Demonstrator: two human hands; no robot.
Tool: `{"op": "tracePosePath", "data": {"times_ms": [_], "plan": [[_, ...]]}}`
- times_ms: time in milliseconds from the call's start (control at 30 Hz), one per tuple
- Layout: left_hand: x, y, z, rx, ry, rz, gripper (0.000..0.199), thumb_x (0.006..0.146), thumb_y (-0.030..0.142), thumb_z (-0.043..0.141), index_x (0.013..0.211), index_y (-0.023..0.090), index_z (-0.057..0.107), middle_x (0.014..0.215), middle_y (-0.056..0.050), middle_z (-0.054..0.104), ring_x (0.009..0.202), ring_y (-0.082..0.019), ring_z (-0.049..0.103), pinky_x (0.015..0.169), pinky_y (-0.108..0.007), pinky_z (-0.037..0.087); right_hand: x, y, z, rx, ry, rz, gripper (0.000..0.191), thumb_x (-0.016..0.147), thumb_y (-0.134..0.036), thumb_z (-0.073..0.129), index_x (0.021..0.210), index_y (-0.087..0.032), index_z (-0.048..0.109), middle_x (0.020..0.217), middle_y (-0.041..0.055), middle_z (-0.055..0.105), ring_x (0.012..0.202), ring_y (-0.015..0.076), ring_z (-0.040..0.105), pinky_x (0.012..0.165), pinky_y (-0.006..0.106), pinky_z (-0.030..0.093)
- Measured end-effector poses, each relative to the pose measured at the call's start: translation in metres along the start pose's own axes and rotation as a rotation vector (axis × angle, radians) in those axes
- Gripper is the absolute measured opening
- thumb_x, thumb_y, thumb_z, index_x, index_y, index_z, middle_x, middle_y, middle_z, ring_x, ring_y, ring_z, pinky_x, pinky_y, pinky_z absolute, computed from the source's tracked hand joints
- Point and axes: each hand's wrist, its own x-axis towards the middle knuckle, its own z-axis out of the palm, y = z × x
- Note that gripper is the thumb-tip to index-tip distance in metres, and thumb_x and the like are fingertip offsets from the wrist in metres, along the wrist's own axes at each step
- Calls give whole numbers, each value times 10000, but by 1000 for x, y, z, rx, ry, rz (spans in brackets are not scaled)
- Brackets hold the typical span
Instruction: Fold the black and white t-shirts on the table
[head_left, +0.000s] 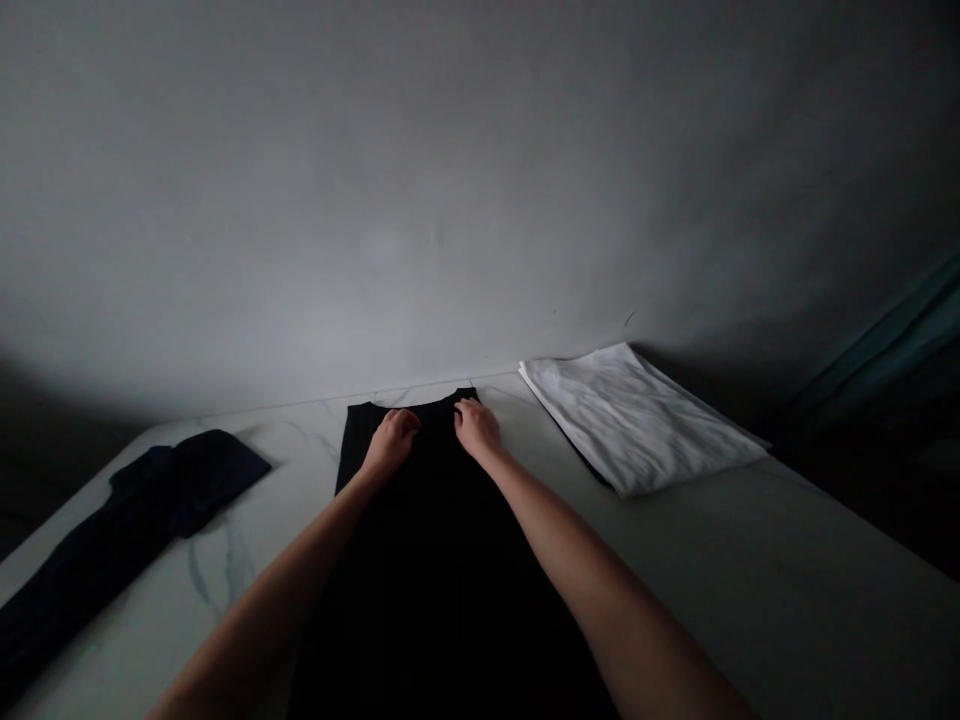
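The black garment point(442, 610) runs off the bottom edge, its lower part lost in shadow, and the navy garment point(127, 530), likely folded, is cut off at the left edge

Worktop: white marble-patterned worktop point(757, 600) with grey veining
Centre: long black fabric garment point(442, 610) laid flat, its neckline near the far edge
Right: creased, folded white cloth point(637, 420), lying at an angle near the black garment
Left: narrow folded dark navy garment point(127, 540), lying diagonally
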Motion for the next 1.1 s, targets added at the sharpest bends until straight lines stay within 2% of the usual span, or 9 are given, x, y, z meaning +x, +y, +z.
{"op": "tracePosePath", "data": {"times_ms": [67,167,333,433,567,667,833,1000,1100], "plan": [[-4,-5,4,-33,-1,28,216,797,72,560,935,203,663,978,-49,634,896,-182,632,872,-319,522,-2,-13,-7,42,35,56,295,987,-307,473,1099,-160,703,1166,122,703,1144,216,616,981,307,437],[-8,-4,11,-7,-7,98,221,824,99,560,975,192,692,1009,-70,633,957,-204,630,925,-354,515,-3,-31,-12,77,-77,128,397,847,-504,664,1013,-148,723,1077,150,716,1014,257,660,818,306,487],[-18,3,20,207,76,69,439,858,193,571,1297,183,591,1349,-138,581,1237,-310,526,1011,-485,467,7,-33,-12,177,-261,181,164,788,-306,680,738,-158,731,788,88,730,777,212,679,636,255,428],[-20,-2,24,230,-33,135,484,896,192,487,1376,143,532,1479,-143,502,1366,-309,440,1092,-490,408,16,-26,-8,355,-143,209,153,788,-247,622,680,-162,687,644,17,667,658,159,629,586,230,398],[-12,-12,23,131,-159,229,495,886,130,415,1361,96,553,1501,-146,481,1422,-267,393,1175,-434,326,17,-29,-1,565,23,227,104,770,-272,652,765,-168,662,678,-16,651,622,132,592,584,218,428],[-7,-14,19,-5,-48,158,421,901,150,404,1240,141,652,1409,-130,571,1328,-250,500,1130,-414,384,12,-37,4,691,-53,169,115,795,-276,664,772,-165,647,688,-10,649,589,125,591,575,222,452],[-12,-5,11,-99,156,4,271,938,338,493,1060,185,681,994,-88,688,1009,-247,621,953,-420,485,1,-34,-1,808,-278,75,196,916,-231,536,799,-155,674,749,28,692,625,141,643,586,239,496],[-17,4,10,-116,130,-4,270,866,345,641,1098,210,614,855,-25,632,844,-205,620,789,-331,500,-26,-12,-12,553,-27,-97,112,861,-116,600,822,-170,690,858,36,703,783,149,658,758,277,521],[-14,3,11,-127,123,0,214,807,159,650,1011,210,616,868,-21,625,821,-187,613,777,-312,491,-53,-4,-17,412,-62,-237,154,769,-200,763,892,-180,673,896,23,664,772,137,637,729,264,516]]}}
